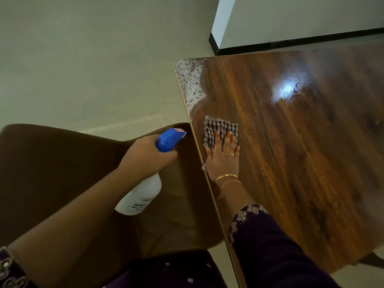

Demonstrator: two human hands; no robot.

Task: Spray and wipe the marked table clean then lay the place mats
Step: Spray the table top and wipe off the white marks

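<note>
- Pressing down on the checked cloth (220, 127), my right hand (223, 156) lies palm down with its fingers straight and slightly spread, close to the left edge of the surface (301, 142).
- My left hand (149, 152) is curled round the neck of the spray bottle (143, 194), holding it off the surface, above the brown chair (52, 163), with the blue nozzle pointing toward that edge.
- I see speckled white marks (191, 84) covering the far left corner, just beyond the cloth.
- Right of the cloth and farther out, wide glossy wood stretches away.
- Tiled floor (83, 59) lies to the left, and a white wall (291, 17) stands beyond the far edge.
</note>
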